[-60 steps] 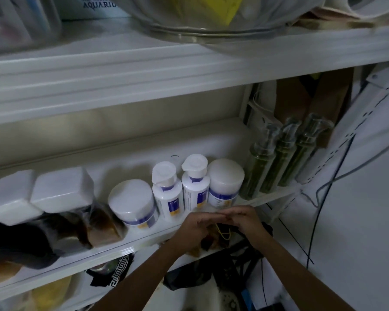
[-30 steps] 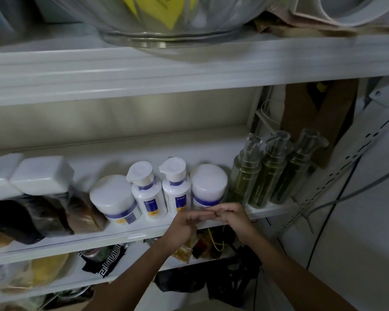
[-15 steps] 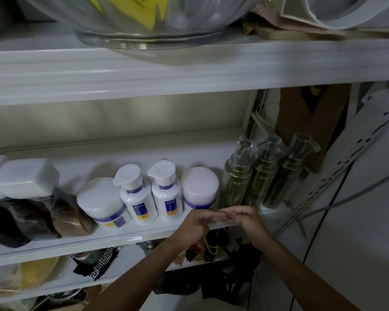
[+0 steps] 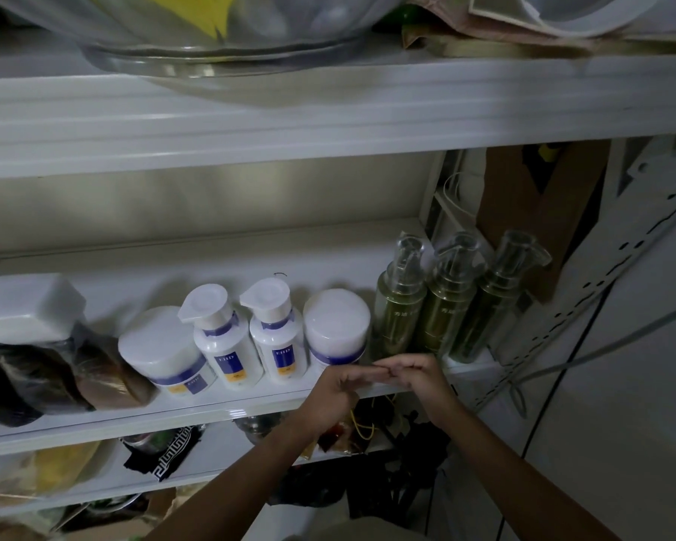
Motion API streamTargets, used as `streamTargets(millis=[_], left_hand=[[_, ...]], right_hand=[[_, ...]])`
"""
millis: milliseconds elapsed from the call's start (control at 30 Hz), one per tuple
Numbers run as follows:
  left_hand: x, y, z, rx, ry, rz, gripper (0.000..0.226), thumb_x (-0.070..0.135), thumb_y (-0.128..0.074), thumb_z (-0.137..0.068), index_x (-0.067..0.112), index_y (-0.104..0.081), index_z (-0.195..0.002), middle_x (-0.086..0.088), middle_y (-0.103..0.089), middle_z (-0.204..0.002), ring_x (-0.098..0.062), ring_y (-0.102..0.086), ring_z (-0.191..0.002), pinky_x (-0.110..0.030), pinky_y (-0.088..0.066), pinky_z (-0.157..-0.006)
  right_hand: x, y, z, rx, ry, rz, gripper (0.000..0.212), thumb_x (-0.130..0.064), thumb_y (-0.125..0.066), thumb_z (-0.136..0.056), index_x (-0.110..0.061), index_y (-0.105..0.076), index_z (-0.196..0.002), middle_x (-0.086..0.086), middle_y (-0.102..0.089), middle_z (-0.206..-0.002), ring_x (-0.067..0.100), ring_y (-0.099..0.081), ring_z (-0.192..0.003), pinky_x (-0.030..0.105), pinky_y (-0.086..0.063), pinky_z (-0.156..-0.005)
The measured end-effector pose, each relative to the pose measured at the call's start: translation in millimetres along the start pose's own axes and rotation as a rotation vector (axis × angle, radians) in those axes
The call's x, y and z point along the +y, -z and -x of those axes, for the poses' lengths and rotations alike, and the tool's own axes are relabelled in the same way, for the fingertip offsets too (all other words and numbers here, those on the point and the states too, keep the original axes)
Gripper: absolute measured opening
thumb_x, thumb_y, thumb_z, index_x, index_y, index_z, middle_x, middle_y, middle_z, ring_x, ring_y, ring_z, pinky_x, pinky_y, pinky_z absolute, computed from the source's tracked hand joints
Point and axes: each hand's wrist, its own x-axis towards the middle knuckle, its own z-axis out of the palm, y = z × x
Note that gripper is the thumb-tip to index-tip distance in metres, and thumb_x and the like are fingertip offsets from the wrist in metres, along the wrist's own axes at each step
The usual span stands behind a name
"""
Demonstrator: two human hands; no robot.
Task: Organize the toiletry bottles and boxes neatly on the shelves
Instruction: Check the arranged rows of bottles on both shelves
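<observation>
White shelf holds 3 cylindrical translucent green bottles with clear caps.

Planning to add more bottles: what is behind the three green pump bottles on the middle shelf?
Behind the green pump bottles stand the white upright and, past it, brown cardboard. The bottles cover the shelf right behind their bases.

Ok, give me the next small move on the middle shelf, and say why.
Probably the left hand should slide the large white jar back: it seems to sit nearer the shelf edge than the white pump bottles, and that hand looks free.
</observation>
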Motion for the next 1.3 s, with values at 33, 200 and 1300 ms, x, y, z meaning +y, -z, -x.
streamTargets(millis=[33,200,1300], left_hand=[[-0.7,-2.6,-1.0,-0.009,0.000,0.001,0.064,-0.018,-0.040,-0.065,0.010,-0.067,-0.115,-0.006,-0.067,-0.121,-0.020,-0.057,-0.121,-0.042,-0.042,-0.107],[0.4,-22.5,-9.2,-0.050,-0.007,0.003,0.056,-0.014,-0.044,-0.069,0.002,-0.064,-0.119,-0.013,-0.065,-0.121,-0.021,-0.059,-0.119,-0.041,-0.044,-0.105],[15.2,-83.7,-66.7,-0.158,-0.119,0.105,0.073,-0.029,-0.038,-0.059,0.003,-0.062,-0.120,-0.004,-0.068,-0.116,-0.018,-0.060,-0.116,-0.031,-0.046,-0.100]], right_hand=[[2.3,2.6,1.2,0.002,0.004,0.009,0.039,0.013,-0.044,-0.084,-0.009,-0.075,-0.090,0.005,-0.075,-0.087,0.013,-0.070,-0.085,0.017,-0.051,-0.073],[11.5,24.8,10.3,0.044,0.013,-0.053,0.044,0.017,-0.045,-0.081,-0.015,-0.076,-0.080,0.004,-0.075,-0.082,0.015,-0.070,-0.081,0.021,-0.053,-0.071],[21.7,102.0,-0.8,0.171,0.066,-0.063,0.035,0.013,-0.045,-0.079,-0.006,-0.074,-0.085,0.015,-0.073,-0.086,0.026,-0.069,-0.083,0.033,-0.056,-0.078]])
